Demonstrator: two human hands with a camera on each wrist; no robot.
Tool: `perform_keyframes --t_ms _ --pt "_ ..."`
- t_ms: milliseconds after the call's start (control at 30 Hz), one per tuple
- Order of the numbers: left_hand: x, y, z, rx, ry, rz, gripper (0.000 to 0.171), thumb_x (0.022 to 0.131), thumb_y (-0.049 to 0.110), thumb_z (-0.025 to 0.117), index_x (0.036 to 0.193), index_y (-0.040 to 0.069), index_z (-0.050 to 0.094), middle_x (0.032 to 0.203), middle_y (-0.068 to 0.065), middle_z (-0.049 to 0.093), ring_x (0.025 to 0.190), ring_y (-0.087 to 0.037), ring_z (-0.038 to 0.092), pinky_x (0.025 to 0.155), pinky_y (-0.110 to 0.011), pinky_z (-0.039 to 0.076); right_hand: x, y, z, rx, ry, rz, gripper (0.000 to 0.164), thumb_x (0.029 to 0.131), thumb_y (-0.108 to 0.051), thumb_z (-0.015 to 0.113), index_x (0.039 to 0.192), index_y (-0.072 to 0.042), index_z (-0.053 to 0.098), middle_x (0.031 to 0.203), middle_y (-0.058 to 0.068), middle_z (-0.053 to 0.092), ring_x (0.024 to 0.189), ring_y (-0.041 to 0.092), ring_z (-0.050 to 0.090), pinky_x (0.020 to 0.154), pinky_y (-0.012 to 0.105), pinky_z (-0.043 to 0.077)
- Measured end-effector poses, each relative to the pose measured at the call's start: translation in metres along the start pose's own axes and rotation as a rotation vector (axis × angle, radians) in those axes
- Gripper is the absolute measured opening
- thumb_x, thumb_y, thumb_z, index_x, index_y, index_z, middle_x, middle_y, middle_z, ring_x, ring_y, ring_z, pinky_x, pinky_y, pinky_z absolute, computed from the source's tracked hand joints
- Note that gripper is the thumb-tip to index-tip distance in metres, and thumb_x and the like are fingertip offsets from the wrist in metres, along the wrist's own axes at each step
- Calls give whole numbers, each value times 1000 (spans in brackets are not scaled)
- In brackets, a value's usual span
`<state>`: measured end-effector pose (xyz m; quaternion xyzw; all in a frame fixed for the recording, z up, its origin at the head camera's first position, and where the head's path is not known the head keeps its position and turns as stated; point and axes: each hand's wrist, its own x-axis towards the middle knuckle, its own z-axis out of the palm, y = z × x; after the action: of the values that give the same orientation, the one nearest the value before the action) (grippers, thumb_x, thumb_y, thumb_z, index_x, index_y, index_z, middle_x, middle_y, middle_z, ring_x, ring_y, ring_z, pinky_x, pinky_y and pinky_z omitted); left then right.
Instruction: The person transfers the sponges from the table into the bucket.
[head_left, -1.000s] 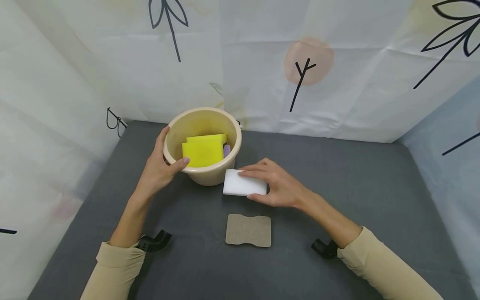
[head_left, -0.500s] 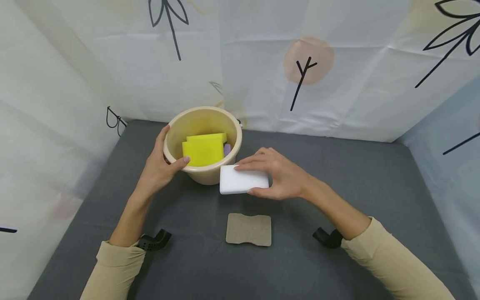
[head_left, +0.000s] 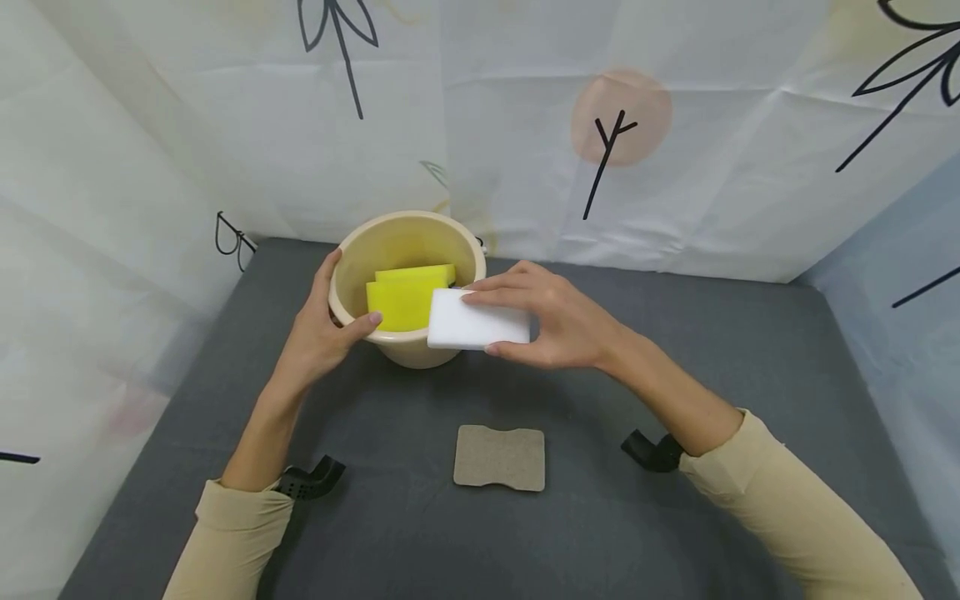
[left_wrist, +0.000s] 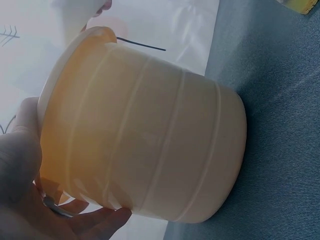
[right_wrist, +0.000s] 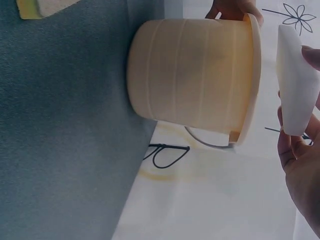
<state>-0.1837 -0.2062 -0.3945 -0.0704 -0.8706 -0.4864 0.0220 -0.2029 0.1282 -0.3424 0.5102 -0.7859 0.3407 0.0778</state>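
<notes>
A cream plastic bucket stands on the grey table, its handle showing in the right wrist view. My left hand grips its left rim, thumb at the inside edge and fingers round the outer wall. Inside the bucket are yellow sponges, one behind another. My right hand pinches a white block-shaped sponge between thumb and fingers. In the right wrist view the white sponge is raised above rim height, apart from the bucket; from the head it overlaps the bucket's front right rim.
A sponge with a grey-brown top and notched sides lies flat on the table in front of the bucket. Yellow shows along its edge in the right wrist view. White patterned cloth hangs behind and at both sides.
My right hand has lifted the white sponge and brought it slightly left, over the bucket's front right rim, covering the purple piece seen inside earlier. The left hand keeps its hold.
</notes>
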Motion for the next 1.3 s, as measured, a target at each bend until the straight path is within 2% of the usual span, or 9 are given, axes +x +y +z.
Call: perform_keyframes --t_ms 300,567,733,933,1300 --pt "-2 1 1 18 -26 -9 102 89 28 75 161 27 3 157 -19 27 120 -36 51 79 -17 44 12 3 2 -28 -28 34 51 83 -24 79 131 -11 67 132 4 64 109 22 54 86 37 44" --pt "0 1 1 29 -12 -3 101 89 31 75 161 27 4 157 -17 28 121 -35 50 80 -18 44 32 7 4 -65 -79 69 50 88 -23 75 134 -8 64 135 10 60 123 26 53 103 42 39" --pt "1 2 0 36 -24 -13 101 89 32 74 161 25 3 158 -17 27 124 -35 48 82 -19 44 43 11 7 -73 -104 99 51 88 -24 76 135 -8 63 136 9 60 120 26 53 96 40 41" --pt "0 3 -3 29 -26 -10 103 89 29 76 161 26 3 159 -16 24 124 -35 47 81 -16 43 55 15 15 -93 -110 89 53 87 -25 77 135 -9 63 138 6 60 119 27 51 99 38 38" --pt "1 1 -2 13 -29 -16 104 88 28 77 161 29 3 156 -18 30 118 -35 51 80 -17 43 75 11 27 -105 -136 118 53 86 -28 79 134 -12 65 138 6 60 112 27 51 93 35 40"
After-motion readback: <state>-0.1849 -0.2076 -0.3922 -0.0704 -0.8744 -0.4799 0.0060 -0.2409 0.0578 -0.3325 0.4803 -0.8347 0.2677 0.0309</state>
